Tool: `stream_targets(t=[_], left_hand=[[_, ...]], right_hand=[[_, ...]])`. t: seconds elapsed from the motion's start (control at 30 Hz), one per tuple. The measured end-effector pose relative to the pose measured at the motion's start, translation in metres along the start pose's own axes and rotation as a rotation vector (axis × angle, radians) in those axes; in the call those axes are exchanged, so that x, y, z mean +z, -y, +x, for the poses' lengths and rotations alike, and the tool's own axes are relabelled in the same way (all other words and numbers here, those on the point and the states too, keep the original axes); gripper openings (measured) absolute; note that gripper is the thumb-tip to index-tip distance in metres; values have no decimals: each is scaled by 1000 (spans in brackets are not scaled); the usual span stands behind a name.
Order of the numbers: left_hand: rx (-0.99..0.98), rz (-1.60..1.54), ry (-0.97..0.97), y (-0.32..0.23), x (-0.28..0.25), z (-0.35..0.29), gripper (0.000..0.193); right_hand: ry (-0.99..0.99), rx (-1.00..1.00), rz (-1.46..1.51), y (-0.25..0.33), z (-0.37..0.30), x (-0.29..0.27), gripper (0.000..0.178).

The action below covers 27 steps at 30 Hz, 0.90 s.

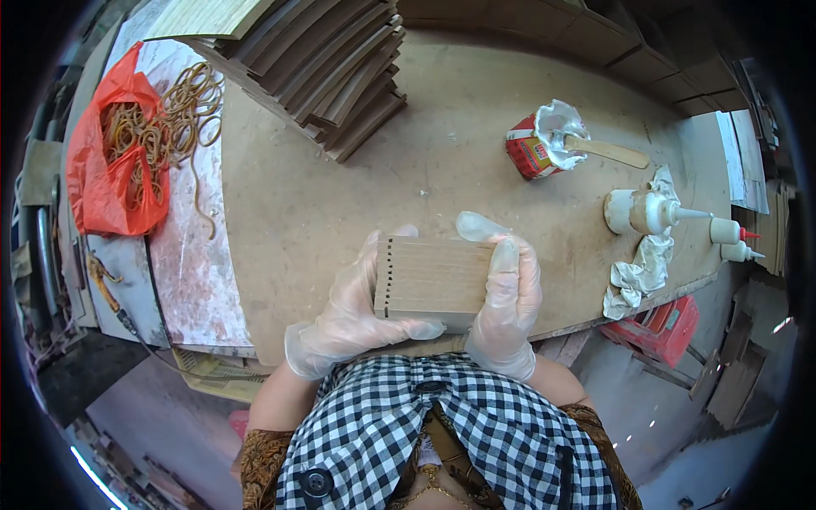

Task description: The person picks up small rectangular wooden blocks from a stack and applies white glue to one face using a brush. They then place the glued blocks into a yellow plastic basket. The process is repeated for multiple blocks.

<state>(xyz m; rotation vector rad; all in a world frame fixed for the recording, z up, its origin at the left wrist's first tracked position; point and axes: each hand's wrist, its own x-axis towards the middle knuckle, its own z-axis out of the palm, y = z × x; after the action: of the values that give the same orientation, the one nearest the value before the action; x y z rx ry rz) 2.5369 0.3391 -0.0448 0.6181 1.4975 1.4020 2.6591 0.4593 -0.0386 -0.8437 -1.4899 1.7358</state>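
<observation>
Between my gloved hands is a wooden box (435, 270), its pale brown grained face turned up, with a row of small dark notches along its left edge. My left hand (361, 293) wraps its left end, the thumb lying along the near side. At the right end, my right hand (508, 302) grips it with bent fingers. Both hands wear thin translucent gloves. The box is held over the near edge of the brown work board (425, 178). Its underside is hidden.
Thin wooden panels (323, 64) stand stacked at the far left. A red bag (127, 170) of rubber bands lies left. To the right are a glue tub (544, 144) with a wooden stick (608, 153), squeeze bottles (642, 211) and a crumpled cloth (642, 272). Wooden boxes (586, 38) line the back.
</observation>
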Motion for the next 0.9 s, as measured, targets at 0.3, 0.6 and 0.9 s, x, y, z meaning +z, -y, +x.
stream_targets(t=[0.3,0.6,0.9], left_hand=[[-144,-97,7,-11,5,-9,80],[17,-8,84,-11,1,-9,81],[36,-141,117,-7,14,0,106]], right_hand=[[266,-62,399,2,3,-26,58],[521,178,-46,2,-7,-56,94],[400,170,67,1,-12,-63,81]])
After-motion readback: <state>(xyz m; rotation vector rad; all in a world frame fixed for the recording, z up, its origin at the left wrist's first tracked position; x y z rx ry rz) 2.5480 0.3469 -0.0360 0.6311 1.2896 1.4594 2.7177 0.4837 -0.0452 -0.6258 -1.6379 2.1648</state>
